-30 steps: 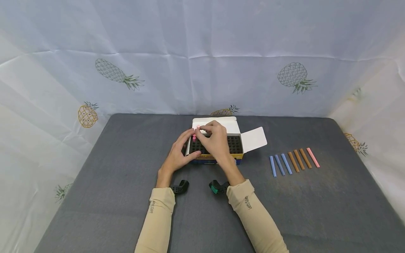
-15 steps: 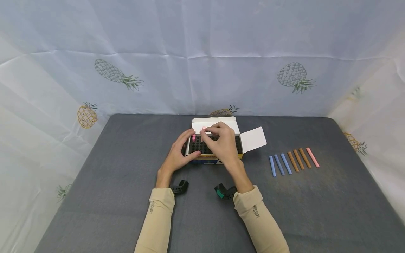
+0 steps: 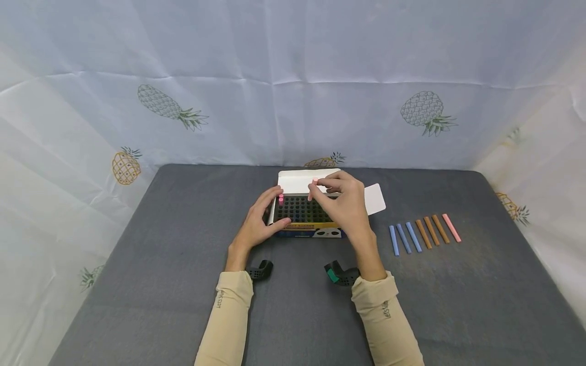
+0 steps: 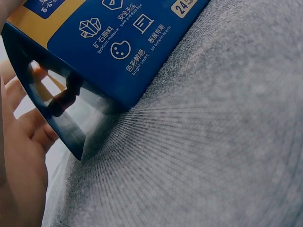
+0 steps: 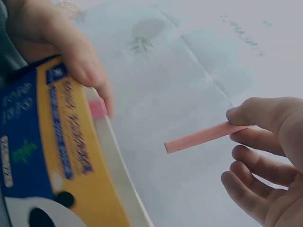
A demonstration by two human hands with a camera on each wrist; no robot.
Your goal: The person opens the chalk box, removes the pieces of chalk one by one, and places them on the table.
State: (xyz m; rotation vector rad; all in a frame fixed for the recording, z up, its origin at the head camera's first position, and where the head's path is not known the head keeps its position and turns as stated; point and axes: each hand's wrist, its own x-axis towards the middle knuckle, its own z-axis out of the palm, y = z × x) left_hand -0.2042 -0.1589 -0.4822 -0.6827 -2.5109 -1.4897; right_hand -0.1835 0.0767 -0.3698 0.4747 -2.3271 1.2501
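The chalk box [image 3: 306, 232], blue and yellow with a panda on its front, lies on the table with its lid raised and a black holed insert inside. My left hand [image 3: 252, 231] grips its left end, thumb at the front edge and fingers toward the back corner. Pink chalk tips [image 3: 281, 200] stand out of the insert's left end, next to those fingers. Above the box's right half, my right hand [image 3: 350, 206] pinches a light pink chalk stick [image 5: 196, 138] between thumb and index finger. In the right wrist view that stick is apart from the box.
To the right, a row of loose chalk lies on the grey table [image 3: 160, 284]: blue sticks [image 3: 403, 238], brown sticks [image 3: 432, 231] and one pink stick [image 3: 451, 227]. The box's white side flap [image 3: 375, 199] sticks out right. A pineapple-print curtain [image 3: 293, 112] hangs behind.
My right hand has moved rightward over the box, carrying the light pink chalk stick away from the left end. My left hand has stayed on the box.
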